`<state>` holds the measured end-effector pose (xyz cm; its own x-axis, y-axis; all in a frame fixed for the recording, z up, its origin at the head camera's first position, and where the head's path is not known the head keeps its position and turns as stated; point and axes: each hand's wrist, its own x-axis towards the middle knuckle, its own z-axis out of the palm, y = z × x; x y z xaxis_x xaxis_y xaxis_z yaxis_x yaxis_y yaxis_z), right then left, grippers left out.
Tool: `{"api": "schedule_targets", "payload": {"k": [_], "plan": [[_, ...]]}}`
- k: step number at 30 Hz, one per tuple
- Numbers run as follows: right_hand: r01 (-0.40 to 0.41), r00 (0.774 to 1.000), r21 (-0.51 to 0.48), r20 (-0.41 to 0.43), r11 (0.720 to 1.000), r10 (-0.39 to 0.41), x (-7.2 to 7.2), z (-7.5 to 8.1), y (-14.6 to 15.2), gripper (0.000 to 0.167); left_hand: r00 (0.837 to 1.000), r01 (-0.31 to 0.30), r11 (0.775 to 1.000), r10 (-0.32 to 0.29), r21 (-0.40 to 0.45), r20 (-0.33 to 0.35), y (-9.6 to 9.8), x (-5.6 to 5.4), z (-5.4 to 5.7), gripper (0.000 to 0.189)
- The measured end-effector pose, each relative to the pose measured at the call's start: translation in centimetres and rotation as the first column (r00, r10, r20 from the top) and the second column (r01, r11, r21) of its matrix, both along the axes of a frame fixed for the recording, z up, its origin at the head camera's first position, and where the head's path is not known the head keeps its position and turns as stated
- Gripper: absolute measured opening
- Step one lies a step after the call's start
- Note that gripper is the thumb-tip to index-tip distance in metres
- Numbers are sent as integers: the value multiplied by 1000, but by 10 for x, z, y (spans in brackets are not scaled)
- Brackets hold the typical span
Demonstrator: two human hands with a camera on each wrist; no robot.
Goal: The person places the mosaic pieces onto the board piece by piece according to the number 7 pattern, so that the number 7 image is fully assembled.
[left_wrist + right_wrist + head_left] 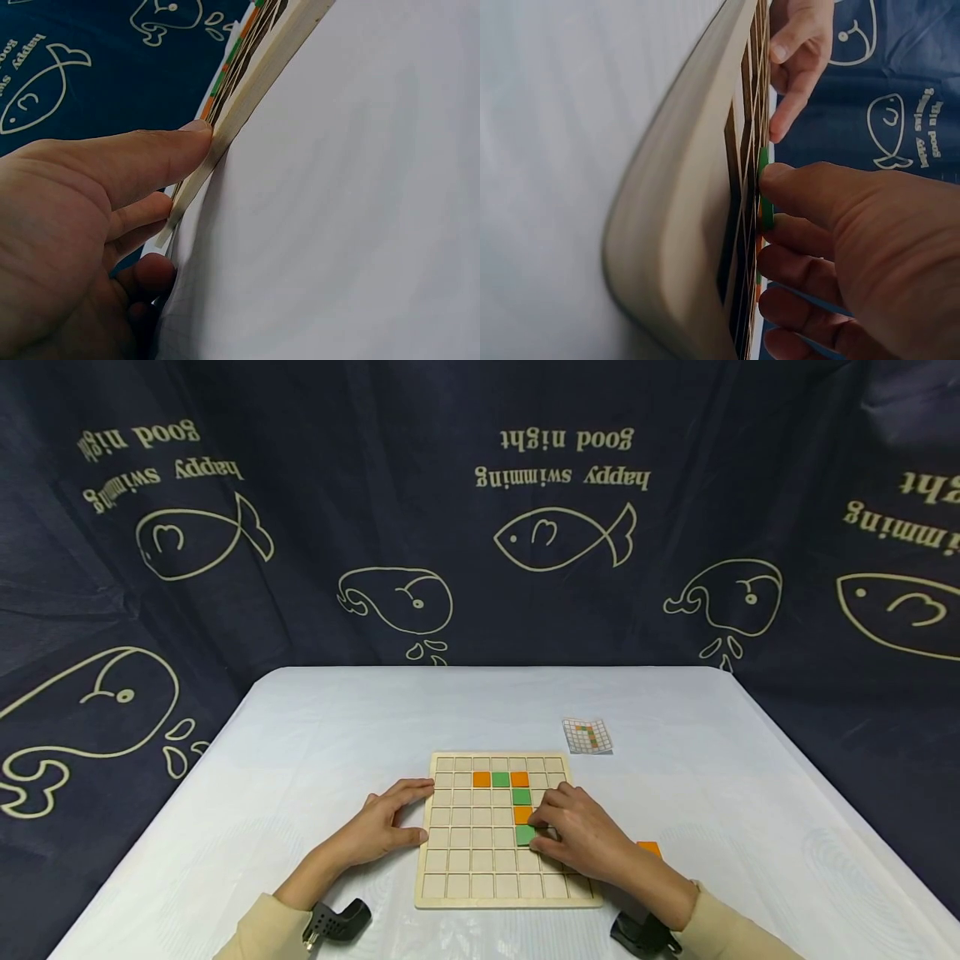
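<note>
A square wooden grid board [457, 860] lies on the white table. In its grid, orange and green tiles make a row near the far side, with a column running down from its right end. My right hand [581, 831] is over the board's right part, thumb and index finger pinching the green tile [524, 836] at the column's near end. The right wrist view shows this green tile [766, 187] at the thumb tip, standing a little proud of the grid. My left hand [375, 827] rests against the board's left edge, thumb and fingers extended and touching it.
Behind the board, to the right, lies a small paper card [587, 737] printed with a coloured grid pattern. An orange piece [648, 847] shows beside my right forearm, partly hidden by it. A dark cloth with fish drawings [562, 610] hangs behind the table.
</note>
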<state>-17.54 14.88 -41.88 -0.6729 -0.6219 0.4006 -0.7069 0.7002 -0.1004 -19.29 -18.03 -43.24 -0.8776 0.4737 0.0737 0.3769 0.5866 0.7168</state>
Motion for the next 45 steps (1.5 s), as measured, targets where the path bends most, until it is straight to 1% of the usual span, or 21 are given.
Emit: {"api": "schedule_targets", "payload": {"k": [7,12,18,25,30,37,41,45], "plan": [[-10,1000,-9,-12,1000,9,-1,-1,0,18,1000,-3,1000,3,3,-5,0,-1,-1,66],[-14,1000,-15,-26,1000,14,0,-1,1,20,1000,-10,1000,10,0,4,0,0,0,66],[-1,1000,-7,-14,1000,1,0,-1,0,22,1000,3,1000,-3,0,-13,1,1,1,65],[-12,999,-8,-32,1000,11,-1,0,1,23,1000,0,1000,0,4,-17,1,1,1,65],[4,1000,-19,18,1000,-4,0,1,1,24,1000,9,1000,-8,9,-19,1,1,-1,65],[32,996,-35,84,999,-29,2,3,4,25,1000,-8,1000,8,-1,-2,1,1,0,66],[57,994,-42,90,997,-53,2,4,9,26,1000,-9,1000,9,5,1,1,1,0,65],[88,991,-40,109,995,-83,1,7,15,27,1000,-6,1000,6,4,-12,1,1,0,65]]}}
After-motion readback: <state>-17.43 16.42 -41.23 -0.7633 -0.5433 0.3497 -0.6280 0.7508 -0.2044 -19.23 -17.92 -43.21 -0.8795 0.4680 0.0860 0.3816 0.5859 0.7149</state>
